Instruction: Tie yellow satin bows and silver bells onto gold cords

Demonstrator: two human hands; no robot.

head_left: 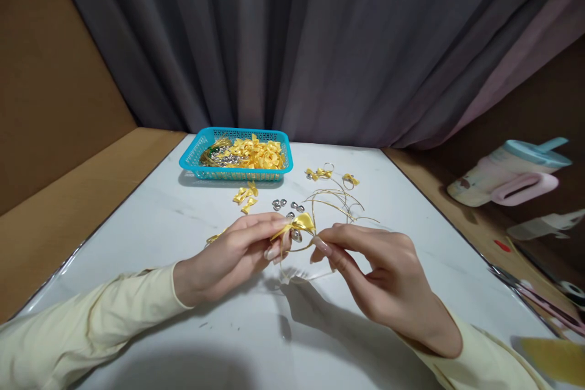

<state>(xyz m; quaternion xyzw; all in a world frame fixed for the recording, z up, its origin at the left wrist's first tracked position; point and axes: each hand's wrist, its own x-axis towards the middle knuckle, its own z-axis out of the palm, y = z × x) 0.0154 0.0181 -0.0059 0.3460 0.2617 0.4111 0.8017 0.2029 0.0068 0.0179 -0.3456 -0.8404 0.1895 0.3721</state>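
Note:
My left hand (242, 250) pinches a yellow satin bow (302, 221) between thumb and fingers. A small silver bell (297, 236) hangs at the bow's underside. Gold cord (299, 250) loops from the bow across to my right hand (375, 274), whose thumb and forefinger are pressed together on it. Beyond the hands, several loose gold cords (338, 198) lie in a tangle. Small silver bells (279, 203) rest on the table behind my left hand, beside a few loose yellow bows (241, 195).
A blue plastic basket (185, 161) at the back holds many yellow bows, silver bells and gold cord. Several bows with rings (351, 180) lie right of it. On the brown surface at right are a tumbler (484, 177), a small clear bottle (539, 226) and scissors (525, 286).

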